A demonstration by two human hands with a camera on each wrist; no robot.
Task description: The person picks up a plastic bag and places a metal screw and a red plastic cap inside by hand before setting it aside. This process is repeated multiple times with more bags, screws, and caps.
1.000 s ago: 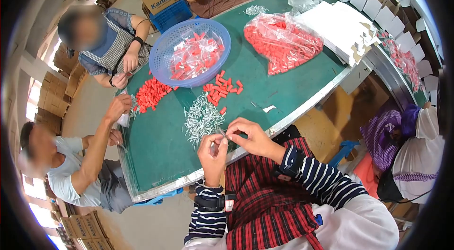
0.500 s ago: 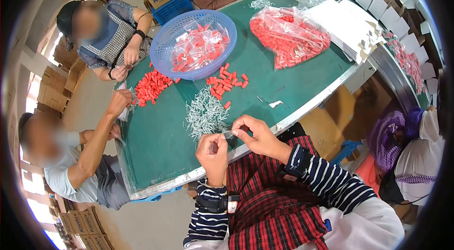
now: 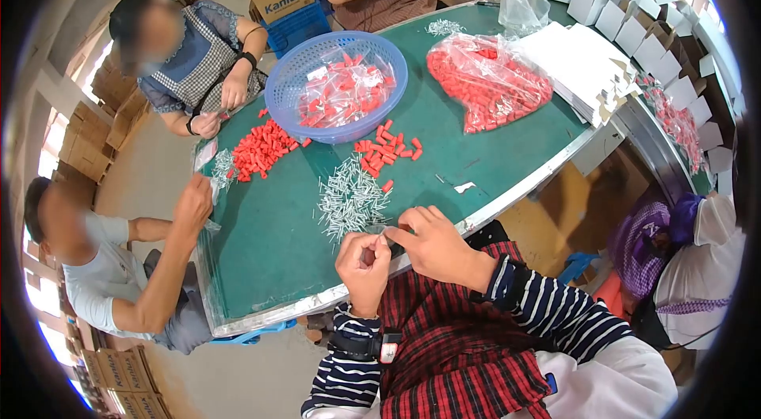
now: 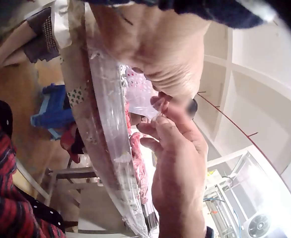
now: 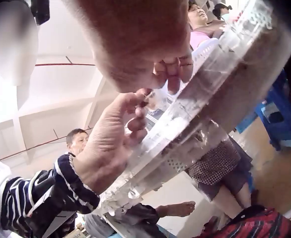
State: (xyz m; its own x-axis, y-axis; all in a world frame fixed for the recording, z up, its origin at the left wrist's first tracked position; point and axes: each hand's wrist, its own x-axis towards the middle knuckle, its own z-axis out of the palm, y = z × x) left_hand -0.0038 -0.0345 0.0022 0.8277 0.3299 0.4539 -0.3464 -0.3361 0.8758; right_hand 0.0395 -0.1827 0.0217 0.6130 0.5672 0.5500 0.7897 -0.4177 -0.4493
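Observation:
My left hand (image 3: 364, 270) and right hand (image 3: 441, 247) meet over the near edge of the green table (image 3: 277, 260). Fingertips of both pinch a small clear plastic bag (image 3: 382, 230), which also shows as a glossy film (image 5: 158, 99) in the right wrist view. What the bag contains is hidden by the fingers. Just beyond the hands lies a heap of silvery screws (image 3: 349, 198). Behind it, red plastic wall plugs (image 3: 386, 151) are scattered, with a larger pile of red plugs (image 3: 265, 151) to the left.
A blue basket (image 3: 277, 90) holds bagged red plugs. Farther right sit a big clear bag of red plugs (image 3: 491, 86) and a stack of white sheets (image 3: 575, 62). Several people work around the table. Open white boxes (image 3: 626, 19) line the right side.
Both hands stay together at the bag, the right hand turning over so more of its back shows. The camera view shifts slightly. The person at left raises a hand a little from the table edge.

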